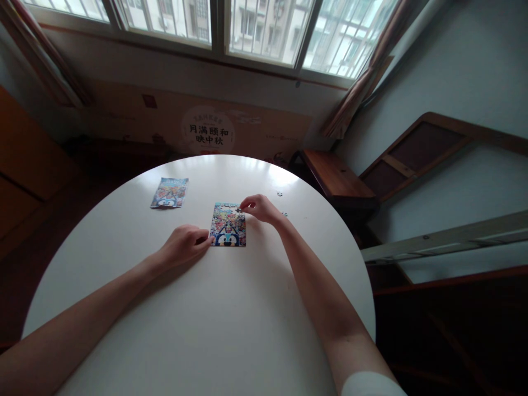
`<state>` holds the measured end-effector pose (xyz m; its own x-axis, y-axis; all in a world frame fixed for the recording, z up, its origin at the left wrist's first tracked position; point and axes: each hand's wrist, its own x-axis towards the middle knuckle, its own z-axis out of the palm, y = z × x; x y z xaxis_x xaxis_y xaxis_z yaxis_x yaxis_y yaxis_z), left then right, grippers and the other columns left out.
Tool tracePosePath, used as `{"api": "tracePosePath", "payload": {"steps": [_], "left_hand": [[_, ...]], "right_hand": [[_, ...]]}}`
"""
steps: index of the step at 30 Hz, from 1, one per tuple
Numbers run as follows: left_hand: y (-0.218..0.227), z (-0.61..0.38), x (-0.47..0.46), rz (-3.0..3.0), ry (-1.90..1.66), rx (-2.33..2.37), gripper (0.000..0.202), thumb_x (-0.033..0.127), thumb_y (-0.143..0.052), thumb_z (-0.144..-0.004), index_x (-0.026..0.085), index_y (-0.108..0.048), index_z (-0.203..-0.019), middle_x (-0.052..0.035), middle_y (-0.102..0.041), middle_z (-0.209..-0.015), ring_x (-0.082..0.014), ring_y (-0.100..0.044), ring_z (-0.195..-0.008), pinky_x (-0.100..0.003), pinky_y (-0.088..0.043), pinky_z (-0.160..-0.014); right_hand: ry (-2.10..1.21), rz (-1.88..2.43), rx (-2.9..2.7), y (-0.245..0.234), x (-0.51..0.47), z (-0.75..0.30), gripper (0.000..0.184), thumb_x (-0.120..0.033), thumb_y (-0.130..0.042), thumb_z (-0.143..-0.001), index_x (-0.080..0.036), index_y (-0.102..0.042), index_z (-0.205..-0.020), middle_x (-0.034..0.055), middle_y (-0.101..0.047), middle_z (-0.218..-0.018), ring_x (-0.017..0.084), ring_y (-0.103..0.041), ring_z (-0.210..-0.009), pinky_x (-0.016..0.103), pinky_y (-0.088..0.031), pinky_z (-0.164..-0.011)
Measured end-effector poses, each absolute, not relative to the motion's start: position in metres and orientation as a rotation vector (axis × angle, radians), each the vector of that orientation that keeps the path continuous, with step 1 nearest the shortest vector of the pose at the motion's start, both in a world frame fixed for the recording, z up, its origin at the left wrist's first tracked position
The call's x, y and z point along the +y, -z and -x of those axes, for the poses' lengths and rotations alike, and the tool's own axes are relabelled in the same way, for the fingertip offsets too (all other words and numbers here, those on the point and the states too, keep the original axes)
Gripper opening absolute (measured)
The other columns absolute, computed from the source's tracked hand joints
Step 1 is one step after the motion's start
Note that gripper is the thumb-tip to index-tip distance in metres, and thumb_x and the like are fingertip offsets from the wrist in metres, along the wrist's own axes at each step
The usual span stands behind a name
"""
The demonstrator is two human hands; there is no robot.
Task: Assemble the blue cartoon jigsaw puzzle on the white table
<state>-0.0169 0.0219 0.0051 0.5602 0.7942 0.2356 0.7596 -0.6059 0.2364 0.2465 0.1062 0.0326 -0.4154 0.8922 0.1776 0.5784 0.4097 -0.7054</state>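
Observation:
A small jigsaw puzzle (228, 225) lies flat on the white round table (214, 319), mostly filled in, with a blue cartoon face at its near edge and pale gaps near its far edge. My left hand (187, 243) has its fingers curled, its thumb and fingertip pressed against the puzzle's near left edge. Over the far right corner, my right hand (262, 209) pinches a small puzzle piece (238, 210); the fingers partly hide it. To the right lie loose puzzle pieces (279, 193), partly behind my right wrist.
A printed packet (169, 193) with a matching picture rests at the table's far left. Beyond the table are a printed banner (206, 129) below barred windows and a wooden stool or bench (336, 173) on the right.

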Motion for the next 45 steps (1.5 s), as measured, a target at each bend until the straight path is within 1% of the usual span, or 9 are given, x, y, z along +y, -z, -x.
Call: {"api": "tracePosePath", "payload": {"steps": [6, 13, 18, 23, 31, 34, 38, 41, 45], "left_hand": [[-0.005, 0.017, 0.022, -2.677, -0.490, 1.338, 0.040, 0.039, -0.043, -0.091, 0.018, -0.046, -0.057, 0.0005, -0.048, -0.053, -0.0115, -0.040, -0.053, -0.027, -0.022, -0.057], [-0.006, 0.016, 0.022, -2.665, -0.494, 1.332, 0.039, 0.038, -0.044, -0.090, 0.018, -0.047, -0.057, 0.0006, -0.048, -0.053, -0.0112, -0.039, -0.052, -0.027, -0.022, -0.056], [-0.008, 0.016, 0.021, -2.667, -0.507, 1.335, 0.039, 0.037, -0.044, -0.090, 0.018, -0.048, -0.056, 0.0004, -0.048, -0.052, -0.0116, -0.039, -0.052, -0.027, -0.023, -0.056], [-0.007, 0.016, 0.021, -2.665, -0.512, 1.327, 0.039, 0.038, -0.044, -0.090, 0.018, -0.048, -0.056, 0.0001, -0.049, -0.052, -0.0120, -0.039, -0.051, -0.027, -0.023, -0.056], [-0.007, 0.017, 0.021, -2.654, -0.500, 1.324, 0.039, 0.038, -0.044, -0.090, 0.018, -0.048, -0.057, 0.0005, -0.048, -0.053, -0.0117, -0.040, -0.052, -0.027, -0.022, -0.057], [-0.007, 0.017, 0.022, -2.655, -0.499, 1.329, 0.039, 0.038, -0.044, -0.091, 0.018, -0.047, -0.057, 0.0006, -0.048, -0.053, -0.0116, -0.039, -0.052, -0.027, -0.022, -0.057], [-0.007, 0.016, 0.022, -2.658, -0.502, 1.325, 0.039, 0.038, -0.043, -0.091, 0.018, -0.046, -0.057, 0.0004, -0.048, -0.053, -0.0116, -0.040, -0.052, -0.027, -0.022, -0.057], [-0.007, 0.016, 0.021, -2.657, -0.506, 1.323, 0.039, 0.037, -0.044, -0.091, 0.018, -0.047, -0.057, 0.0003, -0.049, -0.053, -0.0117, -0.040, -0.052, -0.027, -0.023, -0.057], [-0.008, 0.015, 0.020, -2.649, -0.511, 1.329, 0.039, 0.038, -0.044, -0.090, 0.018, -0.047, -0.056, 0.0002, -0.048, -0.052, -0.0117, -0.040, -0.052, -0.027, -0.022, -0.057]], "right_hand": [[-0.686, 1.282, -2.085, -0.024, 0.106, -0.238, 0.017, -0.009, -0.062, -0.076, -0.017, -0.075, -0.083, 0.0031, -0.073, -0.079, 0.012, -0.059, -0.067, 0.024, -0.045, -0.065], [-0.593, 1.235, -2.081, -0.012, 0.105, -0.232, 0.017, -0.009, -0.060, -0.077, -0.018, -0.073, -0.082, 0.0022, -0.070, -0.080, 0.012, -0.058, -0.069, 0.025, -0.044, -0.069], [-0.558, 1.169, -1.841, 0.000, 0.103, -0.228, 0.014, -0.015, -0.058, -0.080, -0.018, -0.071, -0.085, 0.0036, -0.069, -0.086, 0.012, -0.055, -0.069, 0.025, -0.046, -0.070], [-0.620, 1.199, -1.704, 0.006, 0.105, -0.227, 0.012, -0.021, -0.059, -0.079, -0.018, -0.069, -0.084, 0.0035, -0.069, -0.086, 0.012, -0.053, -0.067, 0.025, -0.045, -0.067], [-0.708, 1.202, -1.831, 0.007, 0.106, -0.228, 0.013, -0.016, -0.058, -0.073, -0.017, -0.069, -0.079, 0.0008, -0.067, -0.078, 0.011, -0.052, -0.066, 0.023, -0.043, -0.066], [-0.664, 1.247, -1.878, 0.003, 0.103, -0.228, 0.012, -0.015, -0.060, -0.072, -0.018, -0.069, -0.077, -0.0001, -0.067, -0.077, 0.012, -0.053, -0.069, 0.025, -0.043, -0.070], [-0.583, 1.291, -1.956, -0.001, 0.099, -0.227, 0.010, -0.017, -0.063, -0.072, -0.021, -0.071, -0.076, -0.0003, -0.069, -0.079, 0.016, -0.055, -0.080, 0.030, -0.042, -0.079], [-0.537, 1.313, -1.993, -0.001, 0.098, -0.227, 0.009, -0.017, -0.064, -0.073, -0.023, -0.071, -0.076, 0.0002, -0.070, -0.082, 0.019, -0.055, -0.087, 0.034, -0.039, -0.087], [-0.466, 1.344, -2.017, 0.001, 0.099, -0.228, 0.008, -0.019, -0.065, -0.075, -0.023, -0.072, -0.077, 0.0027, -0.067, -0.089, 0.021, -0.052, -0.094, 0.037, -0.036, -0.091]]}}
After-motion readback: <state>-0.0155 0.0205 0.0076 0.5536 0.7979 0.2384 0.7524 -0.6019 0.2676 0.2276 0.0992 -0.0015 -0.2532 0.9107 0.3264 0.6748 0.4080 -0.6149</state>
